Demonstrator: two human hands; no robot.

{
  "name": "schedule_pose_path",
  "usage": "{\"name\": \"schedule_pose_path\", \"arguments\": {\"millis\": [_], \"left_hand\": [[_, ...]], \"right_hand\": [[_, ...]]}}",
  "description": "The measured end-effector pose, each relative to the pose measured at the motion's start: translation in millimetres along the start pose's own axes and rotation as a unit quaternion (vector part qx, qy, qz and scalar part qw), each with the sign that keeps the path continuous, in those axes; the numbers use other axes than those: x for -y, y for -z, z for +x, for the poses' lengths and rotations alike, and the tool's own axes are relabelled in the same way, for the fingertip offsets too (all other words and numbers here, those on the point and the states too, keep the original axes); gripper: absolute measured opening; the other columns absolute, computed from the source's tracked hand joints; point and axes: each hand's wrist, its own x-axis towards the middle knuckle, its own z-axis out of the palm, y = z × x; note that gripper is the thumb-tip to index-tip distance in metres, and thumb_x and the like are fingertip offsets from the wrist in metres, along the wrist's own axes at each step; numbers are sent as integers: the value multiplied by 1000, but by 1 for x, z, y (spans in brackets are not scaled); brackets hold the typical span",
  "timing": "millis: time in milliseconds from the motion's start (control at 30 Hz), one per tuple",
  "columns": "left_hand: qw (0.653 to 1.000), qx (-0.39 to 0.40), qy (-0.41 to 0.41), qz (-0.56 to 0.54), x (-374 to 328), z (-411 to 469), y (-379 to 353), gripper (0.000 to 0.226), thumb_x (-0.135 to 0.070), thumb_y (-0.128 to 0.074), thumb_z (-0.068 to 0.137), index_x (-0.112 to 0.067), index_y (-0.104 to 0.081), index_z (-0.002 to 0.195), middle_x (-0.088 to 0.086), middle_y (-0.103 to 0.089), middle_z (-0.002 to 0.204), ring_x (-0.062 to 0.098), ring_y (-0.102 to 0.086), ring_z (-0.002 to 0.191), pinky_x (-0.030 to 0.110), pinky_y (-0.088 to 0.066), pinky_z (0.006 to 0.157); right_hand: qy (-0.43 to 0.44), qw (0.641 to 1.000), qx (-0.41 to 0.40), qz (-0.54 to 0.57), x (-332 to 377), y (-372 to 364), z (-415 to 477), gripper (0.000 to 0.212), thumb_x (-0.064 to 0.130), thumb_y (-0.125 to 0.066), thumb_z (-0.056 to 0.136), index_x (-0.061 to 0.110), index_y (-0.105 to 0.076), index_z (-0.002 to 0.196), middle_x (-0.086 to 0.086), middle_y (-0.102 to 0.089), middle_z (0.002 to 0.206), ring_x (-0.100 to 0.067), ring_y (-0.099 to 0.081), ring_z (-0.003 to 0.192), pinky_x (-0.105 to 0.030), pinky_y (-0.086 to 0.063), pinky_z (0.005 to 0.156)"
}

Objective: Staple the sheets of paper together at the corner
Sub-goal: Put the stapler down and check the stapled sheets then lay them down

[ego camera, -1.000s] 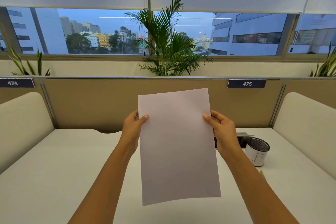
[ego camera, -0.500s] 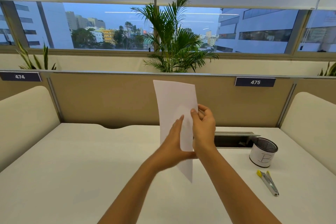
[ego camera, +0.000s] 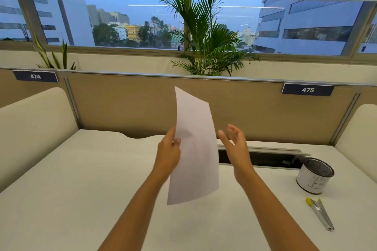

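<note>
The white sheets of paper [ego camera: 194, 149] are held up above the desk, upright and tilted slightly to the right, seen nearly edge-on. My left hand [ego camera: 169, 153] grips their left edge near the middle, thumb in front. My right hand [ego camera: 234, 144] hovers just right of the sheets with fingers spread, touching nothing. A slim metal stapler with yellow tips [ego camera: 320, 213] lies on the desk at the far right, well apart from both hands.
A white mesh-topped cup marked "B" [ego camera: 314, 177] stands at the right, just behind the stapler. An open cable slot [ego camera: 265, 159] runs along the back of the white desk [ego camera: 81, 179]. Beige partitions close in the back and both sides.
A second ago both hands held the paper flat toward me. The sheets then turned edge-on. My right hand has now let go and moved right; the left keeps hold.
</note>
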Motion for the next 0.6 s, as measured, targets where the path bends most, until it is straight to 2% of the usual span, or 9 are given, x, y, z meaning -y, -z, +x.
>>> {"name": "schedule_pose_path", "arguments": {"millis": [67, 133, 200, 267, 333, 400, 467, 600], "left_hand": [[991, 55, 22, -119, 7, 12, 17, 38, -4, -43, 94, -14, -49, 130, 6, -61, 124, 24, -61, 109, 41, -52, 92], [980, 55, 67, -179, 20, 21, 30, 40, -1, -46, 92, -11, -48, 130, 8, -63, 122, 23, -64, 104, 38, -55, 87], [985, 8, 127, -115, 40, 29, 37, 42, -2, -45, 92, -12, -45, 133, 12, -58, 128, 28, -60, 110, 45, -51, 93], [984, -42, 174, -5, 64, 36, 41, 42, -5, -44, 93, -13, -42, 134, 14, -52, 135, 32, -53, 118, 49, -45, 100], [977, -59, 197, 65, 79, 35, 40, 42, -8, -43, 93, -13, -42, 134, 13, -49, 138, 33, -50, 121, 46, -44, 100], [971, -67, 209, 95, 92, 35, 39, 41, -11, -44, 93, -13, -42, 134, 13, -49, 138, 32, -49, 122, 44, -43, 98], [966, -60, 232, 100, 101, 33, 38, 40, -14, -46, 93, -11, -43, 133, 14, -49, 137, 32, -50, 120, 44, -44, 98], [951, -12, 298, 82, 124, 34, 44, 37, -12, -47, 91, -8, -49, 127, 14, -55, 130, 31, -54, 104, 40, -45, 88]], "right_hand": [[-87, 994, 29, -52, -26, 9, 6, 73, 58, -60, 76, 29, -34, 138, 3, -37, 148, -20, -36, 135, -38, -35, 103], [-174, 978, 92, -75, -54, 12, 5, 78, 63, -61, 71, 20, -42, 134, -3, -48, 140, -25, -48, 124, -44, -39, 103], [-215, 963, 132, -95, -78, 9, -1, 58, 56, -66, 72, 21, -53, 116, -5, -58, 128, -22, -59, 104, -42, -48, 92], [-210, 959, 127, -142, -99, 3, -3, 39, 42, -70, 76, 24, -53, 107, -6, -61, 125, -18, -60, 92, -39, -51, 85], [-190, 955, 102, -203, -110, -4, -3, 39, 35, -70, 78, 22, -54, 112, -6, -60, 125, -19, -59, 93, -36, -50, 85], [-163, 957, 65, -231, -115, -16, -1, 46, 32, -70, 79, 17, -55, 120, -7, -60, 127, -25, -59, 103, -37, -49, 89], [-150, 965, 21, -216, -117, -24, 1, 47, 28, -69, 80, 14, -55, 123, -10, -60, 127, -30, -59, 109, -42, -49, 93], [-186, 974, -23, -129, -123, -42, 13, 48, 25, -68, 82, 12, -53, 125, -13, -59, 126, -28, -57, 100, -47, -48, 93]]}}
